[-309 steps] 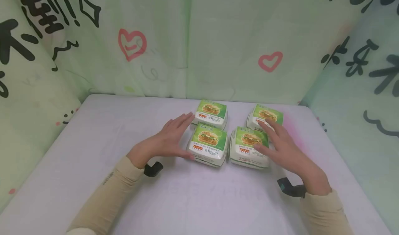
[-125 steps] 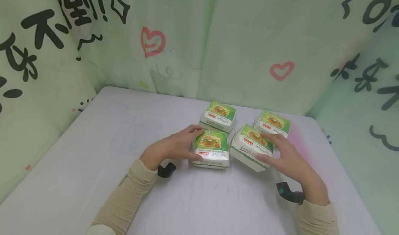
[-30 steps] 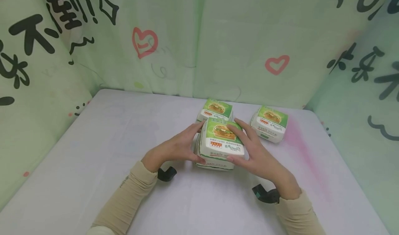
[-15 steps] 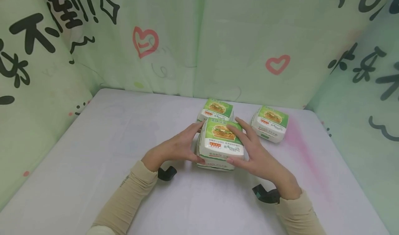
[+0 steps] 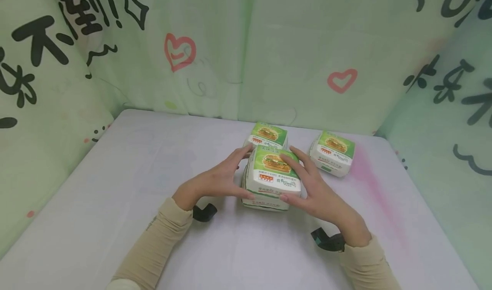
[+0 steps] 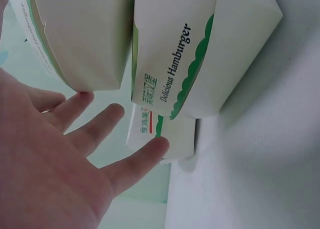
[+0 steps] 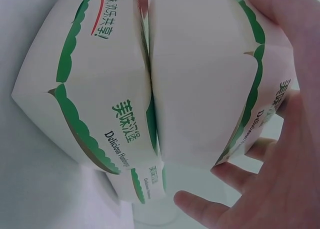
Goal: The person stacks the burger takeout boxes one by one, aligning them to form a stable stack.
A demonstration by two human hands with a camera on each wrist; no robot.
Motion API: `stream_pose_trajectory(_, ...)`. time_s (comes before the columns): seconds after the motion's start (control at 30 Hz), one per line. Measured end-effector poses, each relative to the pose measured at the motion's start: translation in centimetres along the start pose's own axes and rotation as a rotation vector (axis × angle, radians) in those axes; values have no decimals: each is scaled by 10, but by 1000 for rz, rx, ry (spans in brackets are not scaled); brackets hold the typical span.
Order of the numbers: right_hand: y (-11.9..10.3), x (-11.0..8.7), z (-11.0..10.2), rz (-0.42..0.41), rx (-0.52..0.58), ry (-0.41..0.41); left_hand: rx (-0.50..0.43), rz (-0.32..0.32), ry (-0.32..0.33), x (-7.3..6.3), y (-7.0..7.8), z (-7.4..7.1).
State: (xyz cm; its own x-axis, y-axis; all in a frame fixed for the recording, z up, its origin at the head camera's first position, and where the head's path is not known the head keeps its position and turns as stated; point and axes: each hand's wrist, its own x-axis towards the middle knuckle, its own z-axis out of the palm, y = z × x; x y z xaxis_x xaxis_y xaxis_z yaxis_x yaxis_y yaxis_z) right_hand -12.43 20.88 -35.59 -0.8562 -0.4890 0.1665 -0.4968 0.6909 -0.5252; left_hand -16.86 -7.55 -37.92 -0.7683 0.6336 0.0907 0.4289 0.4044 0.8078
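Two hamburger boxes stand one over the other near the middle of the table. My right hand (image 5: 317, 191) grips the upper box (image 5: 274, 170), thumb at its front and fingers on the right and far side of its lid. The lower box (image 5: 265, 204) shows only along its left and front edges. Left of the stack is my left hand (image 5: 217, 179), fingers spread, thumb near the front left corner. In the left wrist view, one fingertip is right at a corner of the upper box (image 6: 85, 34). The right wrist view shows both boxes meeting with a narrow gap between them.
Close behind the stack sits a third hamburger box (image 5: 269, 134), partly hidden. Another box (image 5: 332, 153) is at the back right. A green curtain (image 5: 215, 89) borders the far edge of the white table (image 5: 230, 247).
The front right box has been lifted and moved left onto the front left one. In the last half second my left fingers have loosened from the lower box; the right hand has stayed put.
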Motion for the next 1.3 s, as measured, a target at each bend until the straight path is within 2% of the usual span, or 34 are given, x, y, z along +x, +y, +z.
stream_pose_trajectory(0.33, 1, -1, 0, 10, -2, -7, -33, 37, 2, 0, 2, 1)
stream_pose_trajectory(0.57, 1, 0, 0, 5, 1, -17, -29, 22, 7, -1, 0, 2)
stream_pose_trajectory(0.87, 1, 1, -2, 13, -11, -14, -30, 49, 13, 2, -2, 0)
stream_pose_trajectory(1.3, 0, 0, -5, 26, -5, -34, -26, 54, 23, 2, -4, 1)
